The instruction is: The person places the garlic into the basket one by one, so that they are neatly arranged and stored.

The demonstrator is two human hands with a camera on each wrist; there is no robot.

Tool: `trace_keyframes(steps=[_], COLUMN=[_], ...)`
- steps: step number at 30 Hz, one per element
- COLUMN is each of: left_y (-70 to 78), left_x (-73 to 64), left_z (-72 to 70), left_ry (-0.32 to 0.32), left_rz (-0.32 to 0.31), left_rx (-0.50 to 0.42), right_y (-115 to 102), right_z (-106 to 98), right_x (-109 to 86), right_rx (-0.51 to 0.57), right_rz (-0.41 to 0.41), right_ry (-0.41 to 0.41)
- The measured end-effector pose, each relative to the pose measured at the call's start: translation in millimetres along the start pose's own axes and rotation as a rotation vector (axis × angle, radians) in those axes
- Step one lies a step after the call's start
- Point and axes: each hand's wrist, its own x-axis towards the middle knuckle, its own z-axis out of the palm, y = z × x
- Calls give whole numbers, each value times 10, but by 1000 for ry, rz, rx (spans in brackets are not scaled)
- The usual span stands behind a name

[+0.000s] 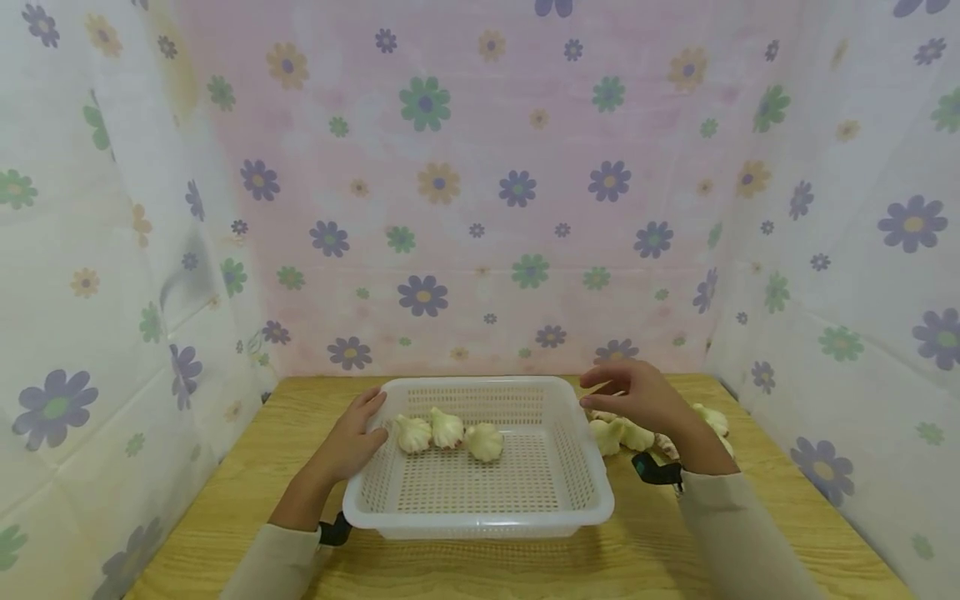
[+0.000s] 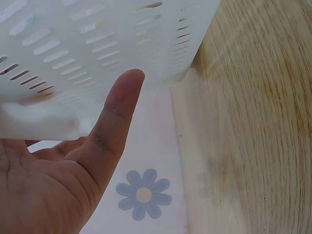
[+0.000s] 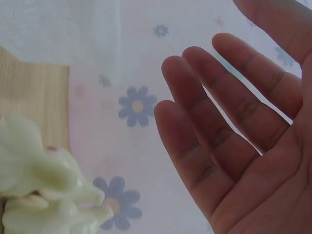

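Observation:
A white perforated plastic basket (image 1: 480, 521) stands on the wooden table in front of me. Three pale garlic bulbs (image 1: 447, 427) lie inside it, towards its left and back. My left hand (image 1: 348, 442) holds the basket's left rim; in the left wrist view the thumb lies straight along the slotted wall. To the basket's right, my right hand (image 1: 633, 396) hovers over a group of garlic bulbs (image 1: 637, 436), partly hidden by that hand and wrist. Nothing is in its palm in the right wrist view, where some bulbs (image 3: 44, 165) show beside the loosely extended fingers (image 3: 178, 131).
The light wooden table (image 1: 247, 483) reaches to a flower-patterned cloth backdrop (image 1: 487, 150), with similar cloth on both sides. More pale bulbs (image 1: 712, 419) lie beyond my right wrist. Each wrist wears a black camera mount (image 1: 656, 468).

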Motion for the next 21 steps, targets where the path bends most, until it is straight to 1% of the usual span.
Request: trace_keyframes(steps=[6,12,16,21], left_y=[-20,-37,-54,-52], left_x=[-7,-17,-16,18], left_z=[8,-9,-9,12], left_ry=[-2,1,5,6], left_rz=[0,6,13,19], left_rx=[-12,-5,14,10], right_y=[185,330,461,634], right_z=[-93,-192,-289,-430], right_x=[-277,-459,-540,-678], right_rx=[-42,-96,-131,-157], right_rz=[50,67,115,205], right_ry=[52,106,129,170])
